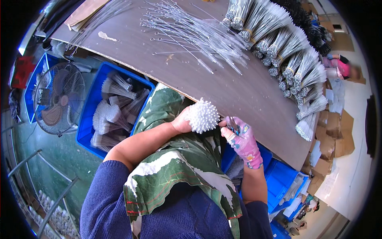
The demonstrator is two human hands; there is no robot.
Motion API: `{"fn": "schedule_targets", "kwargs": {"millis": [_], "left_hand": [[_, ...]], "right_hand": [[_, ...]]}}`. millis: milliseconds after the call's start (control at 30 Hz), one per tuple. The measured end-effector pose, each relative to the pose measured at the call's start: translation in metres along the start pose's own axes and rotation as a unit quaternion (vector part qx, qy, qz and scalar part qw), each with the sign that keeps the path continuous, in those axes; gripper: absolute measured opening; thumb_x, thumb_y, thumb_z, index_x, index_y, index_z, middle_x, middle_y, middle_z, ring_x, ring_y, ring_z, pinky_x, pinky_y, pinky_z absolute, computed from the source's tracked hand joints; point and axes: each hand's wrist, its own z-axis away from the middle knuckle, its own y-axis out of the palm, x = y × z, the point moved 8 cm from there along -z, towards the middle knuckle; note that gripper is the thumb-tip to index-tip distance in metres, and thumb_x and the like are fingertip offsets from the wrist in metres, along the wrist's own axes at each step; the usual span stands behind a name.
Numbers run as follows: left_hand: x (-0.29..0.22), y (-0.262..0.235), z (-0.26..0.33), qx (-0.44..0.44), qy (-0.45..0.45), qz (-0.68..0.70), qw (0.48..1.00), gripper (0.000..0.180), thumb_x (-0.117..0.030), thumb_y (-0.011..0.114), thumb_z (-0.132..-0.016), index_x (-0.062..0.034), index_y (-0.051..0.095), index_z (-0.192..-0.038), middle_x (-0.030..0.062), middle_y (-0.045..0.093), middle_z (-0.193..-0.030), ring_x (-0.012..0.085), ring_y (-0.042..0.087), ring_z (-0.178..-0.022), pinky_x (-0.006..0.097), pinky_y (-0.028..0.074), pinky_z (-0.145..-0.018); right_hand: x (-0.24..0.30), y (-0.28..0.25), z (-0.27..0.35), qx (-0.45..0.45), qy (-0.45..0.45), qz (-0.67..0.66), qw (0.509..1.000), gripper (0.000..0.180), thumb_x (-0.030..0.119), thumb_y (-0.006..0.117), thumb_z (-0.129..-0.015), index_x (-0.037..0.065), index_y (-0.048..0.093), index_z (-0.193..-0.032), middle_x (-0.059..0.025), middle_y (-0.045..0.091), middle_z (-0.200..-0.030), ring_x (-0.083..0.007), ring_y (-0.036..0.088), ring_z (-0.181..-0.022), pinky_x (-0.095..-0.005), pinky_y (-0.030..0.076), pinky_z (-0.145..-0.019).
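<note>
Head view looks down on a long brown table (238, 91) that runs from the upper left to the lower right. Along its far right edge lie many bundled brushes (286, 51), wire stems tied with bands, stacked in rows down toward the table's right corner. Near the middle of the far side, loose wire brushes (195, 34) lie scattered and crossing one another. A scrap of paper (106, 36) rests near the left end.

Below the table's near edge, on the left, a blue crate (93, 115) holds more white brush bundles, and a floor fan (59, 99) stands just beside it. More blue crates (284, 179) sit under the table's right end, with cardboard boxes (334, 135) beyond on the pale floor. A green and white patterned cloth (179, 167) covers the person's lap.

At the near edge, about midway along, the left hand (181, 123), bare, is closed around the base of a white spiky ball brush (203, 115), holding it up just off the table edge. The right hand (242, 141), in a pink flowered glove, grips small scissors (232, 124) whose blades sit just beside the ball's right side; whether they touch the bristles cannot be told.
</note>
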Motion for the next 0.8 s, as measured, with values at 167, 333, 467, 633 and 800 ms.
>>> {"fn": "schedule_targets", "kwargs": {"millis": [167, 333, 467, 633, 800], "left_hand": [[0.016, 0.008, -0.001, 0.035, -0.106, 0.092, 0.989, 0.025, -0.024, 0.051, -0.087, -0.0073, 0.06, -0.103, 0.0097, 0.062, -0.1, 0.026, 0.056, -0.099, 0.037, 0.041, -0.089], [0.001, -0.012, -0.003, -0.003, -0.123, 0.127, 0.984, 0.024, -0.019, 0.058, -0.085, -0.0055, 0.06, -0.104, 0.0105, 0.062, -0.1, 0.0257, 0.056, -0.097, 0.035, 0.044, -0.085], [0.0, -0.011, -0.005, -0.001, -0.137, 0.197, 0.971, 0.027, -0.016, 0.056, -0.087, -0.0039, 0.056, -0.111, 0.0089, 0.06, -0.107, 0.0209, 0.056, -0.1, 0.034, 0.044, -0.087], [0.007, 0.0, -0.003, 0.049, -0.142, 0.231, 0.961, 0.032, -0.013, 0.056, -0.088, -0.0037, 0.052, -0.118, 0.0096, 0.053, -0.119, 0.0192, 0.048, -0.112, 0.034, 0.039, -0.095], [-0.006, -0.009, -0.006, 0.08, -0.049, 0.092, 0.991, 0.04, -0.022, 0.062, -0.084, -0.0048, 0.051, -0.118, 0.0125, 0.051, -0.12, 0.0228, 0.043, -0.117, 0.036, 0.031, -0.101]], "right_hand": [[0.0, 0.003, -0.005, -0.055, -0.042, -0.035, 0.997, 0.017, 0.012, 0.063, -0.085, 0.002, 0.058, -0.097, 0.0029, 0.055, -0.084, -0.0047, 0.048, -0.076, -0.02, 0.04, -0.068], [0.007, 0.001, -0.006, -0.109, -0.076, 0.011, 0.991, 0.016, 0.012, 0.064, -0.085, 0.002, 0.057, -0.096, 0.0021, 0.056, -0.083, -0.0051, 0.049, -0.074, -0.0205, 0.042, -0.067], [0.007, -0.006, -0.018, -0.064, -0.031, -0.037, 0.997, 0.044, 0.041, 0.043, -0.095, 0.002, 0.061, -0.106, -0.0009, 0.057, -0.076, -0.005, 0.042, -0.056, -0.0191, 0.034, -0.052], [0.029, -0.01, -0.033, 0.014, -0.025, 0.003, 1.0, 0.041, 0.039, 0.045, -0.095, 0.003, 0.062, -0.103, 0.0012, 0.055, -0.072, -0.0035, 0.042, -0.056, -0.0181, 0.034, -0.051], [0.035, -0.009, -0.046, 0.032, 0.003, -0.09, 0.995, 0.037, 0.037, 0.048, -0.093, 0.003, 0.063, -0.096, 0.003, 0.051, -0.068, -0.0023, 0.039, -0.052, -0.016, 0.03, -0.046]]}}
